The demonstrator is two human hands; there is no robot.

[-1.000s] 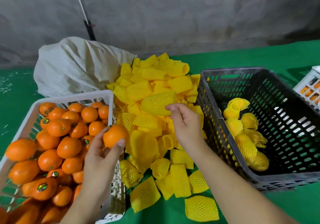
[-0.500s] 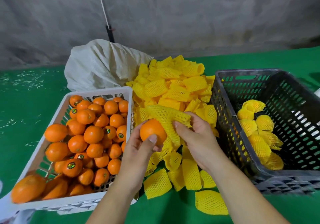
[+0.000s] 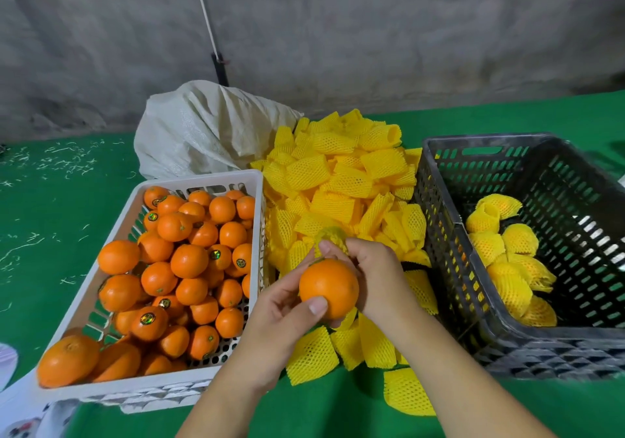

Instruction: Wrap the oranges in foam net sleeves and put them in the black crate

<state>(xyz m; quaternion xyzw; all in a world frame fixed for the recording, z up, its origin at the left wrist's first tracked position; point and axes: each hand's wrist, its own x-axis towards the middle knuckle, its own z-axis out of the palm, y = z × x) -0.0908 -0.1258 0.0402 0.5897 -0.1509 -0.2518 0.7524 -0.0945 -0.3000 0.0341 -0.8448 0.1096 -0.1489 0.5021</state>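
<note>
While the left hand [image 3: 287,312] cups a bare orange [image 3: 328,288] in curled fingers, thumb pressed on its near face, the fruit sits in mid-air over the sleeve pile [image 3: 341,180], between the white crate [image 3: 111,383] and the black crate [image 3: 500,343]. Its skin is smooth, glossy and evenly orange, with no net on it yet. The right hand [image 3: 375,275] lies against the orange's right side and pinches a yellow sleeve [image 3: 329,236] between fingers [image 3: 326,246] and thumb just above the fruit; the sleeve is blurred, so its shape cannot be told. Half a second ago the sleeve was stretched wide above and beside the orange; it is now bunched small at the fingertips, and the orange is lower and closer to the camera. A second ago the left hand was only lifting the orange from the white crate while the right hand picked at the pile. Wrapped oranges [image 3: 507,261] lie in a row along the black crate's floor, as before. Loose oranges [image 3: 189,258] fill the white crate, some with round stickers. All stands on the green desk [image 3: 50,207], with a pale sack [image 3: 203,129] behind the white crate.
</note>
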